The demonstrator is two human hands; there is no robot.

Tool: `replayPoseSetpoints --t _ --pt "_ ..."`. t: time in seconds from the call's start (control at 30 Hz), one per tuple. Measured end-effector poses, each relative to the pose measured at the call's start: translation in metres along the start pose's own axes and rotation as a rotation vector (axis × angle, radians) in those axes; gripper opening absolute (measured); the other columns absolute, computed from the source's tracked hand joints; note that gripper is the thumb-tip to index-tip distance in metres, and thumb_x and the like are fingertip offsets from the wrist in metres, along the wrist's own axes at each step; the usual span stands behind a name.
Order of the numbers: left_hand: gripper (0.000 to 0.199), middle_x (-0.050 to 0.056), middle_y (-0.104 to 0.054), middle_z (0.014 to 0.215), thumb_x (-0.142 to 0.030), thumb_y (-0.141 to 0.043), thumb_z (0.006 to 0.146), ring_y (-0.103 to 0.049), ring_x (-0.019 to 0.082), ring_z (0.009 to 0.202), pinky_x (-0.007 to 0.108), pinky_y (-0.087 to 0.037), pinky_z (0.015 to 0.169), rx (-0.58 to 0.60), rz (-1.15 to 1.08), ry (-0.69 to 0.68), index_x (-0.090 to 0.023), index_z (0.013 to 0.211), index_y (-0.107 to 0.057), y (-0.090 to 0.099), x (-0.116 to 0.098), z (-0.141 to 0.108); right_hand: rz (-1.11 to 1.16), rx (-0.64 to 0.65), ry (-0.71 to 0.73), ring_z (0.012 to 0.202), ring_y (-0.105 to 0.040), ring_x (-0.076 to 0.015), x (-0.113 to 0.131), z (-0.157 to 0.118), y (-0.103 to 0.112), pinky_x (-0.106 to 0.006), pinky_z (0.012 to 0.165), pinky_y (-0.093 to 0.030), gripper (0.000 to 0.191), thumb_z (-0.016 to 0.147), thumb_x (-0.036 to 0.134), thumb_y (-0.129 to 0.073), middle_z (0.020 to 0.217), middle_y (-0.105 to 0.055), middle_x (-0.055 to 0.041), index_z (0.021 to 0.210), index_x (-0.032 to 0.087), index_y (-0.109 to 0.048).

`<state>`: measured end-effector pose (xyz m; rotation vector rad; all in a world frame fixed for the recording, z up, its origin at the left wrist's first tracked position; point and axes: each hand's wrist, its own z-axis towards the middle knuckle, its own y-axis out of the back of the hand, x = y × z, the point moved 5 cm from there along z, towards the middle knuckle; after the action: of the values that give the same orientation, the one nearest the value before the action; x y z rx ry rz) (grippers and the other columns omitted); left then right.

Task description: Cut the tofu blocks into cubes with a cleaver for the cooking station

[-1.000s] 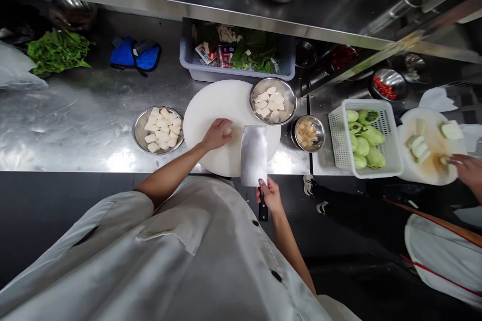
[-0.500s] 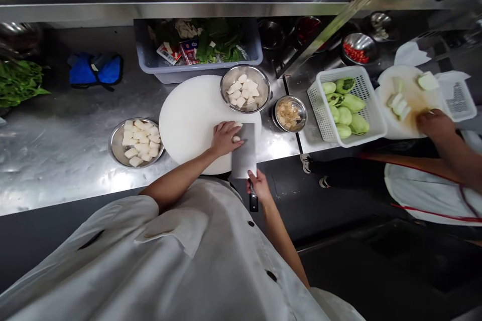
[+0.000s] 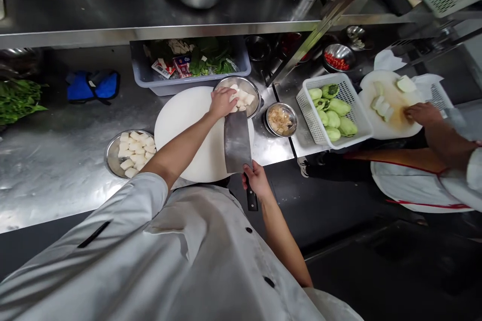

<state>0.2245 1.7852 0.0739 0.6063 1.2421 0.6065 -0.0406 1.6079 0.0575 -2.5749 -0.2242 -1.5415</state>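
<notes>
Steel counter (image 3: pixel 75 145) stretching wide in front of me, and I read it as a clock centred on my board, 12 at the far side. At 12, the blue-grey tub (image 3: pixel 165 89) of greens (image 3: pixel 205 66) sits back beneath the shelf (image 3: pixel 94 0), probably to free working room. Here's the round white board (image 3: pixel 176 115), hard up against my side of the counter, likely so I needn't lean. Out past 3, the white basket (image 3: pixel 311 120) of green vegetables (image 3: pixel 341 108).

Now 2 steel vessels: the shallow dish (image 3: pixel 113 155) of white chunks (image 3: pixel 137 145) just below 9, beside the board, and the far bowl (image 3: pixel 257 100) at 2, overlapping the board's edge in my view, I'd say for a short reach.

And the cleaver (image 3: pixel 237 143)! Broad face up over the board's 3 o'clock side, handle towards 5, my right grip (image 3: pixel 258 180) closed round it, thumb up by the blade, presumably for control. Near 3, the small bowl (image 3: pixel 293 125) of pale bits (image 3: pixel 279 119).

My left grip (image 3: pixel 221 103), at 1, is over that far bowl's rim, fingers loosely bent. The white pieces (image 3: pixel 246 99) lie right under my fingertips and off to their 3 o'clock; whether I have hold of any, I can't tell.
</notes>
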Motion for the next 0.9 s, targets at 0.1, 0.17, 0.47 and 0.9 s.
replayPoseSetpoints --t 0.1,0.17,0.47,0.9 --pt "0.026 0.012 -0.069 0.123 -0.023 -0.052 0.096 -0.056 0.032 0.123 0.050 -0.038 0.111 -0.158 0.002 -0.003 -0.019 0.115 -0.069 0.040 0.037 -0.014 -0.069 0.037 -0.022 0.035 -0.044 -0.0089 -0.016 -0.012 0.011 -0.022 0.038 -0.034 0.039 0.090 0.062 -0.056 0.053 -0.049 0.0114 0.087 0.025 -0.044" --pt "0.029 0.011 -0.069 0.122 -0.021 -0.048 0.095 -0.057 0.030 0.121 0.047 -0.039 0.112 -0.259 0.073 0.078 -0.019 0.116 -0.067 0.081 0.075 -0.052 -0.175 0.051 -0.010 0.036 -0.045 -0.0094 -0.025 -0.023 0.021 -0.022 0.039 -0.036 0.037 0.092 0.060 -0.053 0.054 -0.050 0.0105 0.086 0.025 -0.045" --pt "0.056 0.016 -0.051 0.150 -0.046 -0.061 0.088 -0.047 0.043 0.136 0.059 -0.040 0.112 0.005 0.620 0.718 -0.021 0.137 -0.055 0.189 0.208 -0.332 -0.897 0.002 0.169 0.053 -0.062 -0.0220 -0.025 -0.022 0.037 -0.030 0.054 -0.038 0.026 0.100 0.041 -0.041 0.063 -0.065 -0.0028 0.093 0.022 -0.058" --pt "0.071 0.018 -0.032 0.162 -0.053 -0.066 0.084 -0.043 0.050 0.134 0.069 -0.044 0.099 -0.012 0.428 1.018 -0.033 0.151 -0.051 0.152 0.211 -0.332 -1.242 0.105 0.350 0.059 -0.059 -0.0248 0.008 0.042 -0.007 -0.031 0.058 -0.032 0.035 0.101 0.043 -0.038 0.067 -0.065 -0.0059 0.106 0.019 -0.063"
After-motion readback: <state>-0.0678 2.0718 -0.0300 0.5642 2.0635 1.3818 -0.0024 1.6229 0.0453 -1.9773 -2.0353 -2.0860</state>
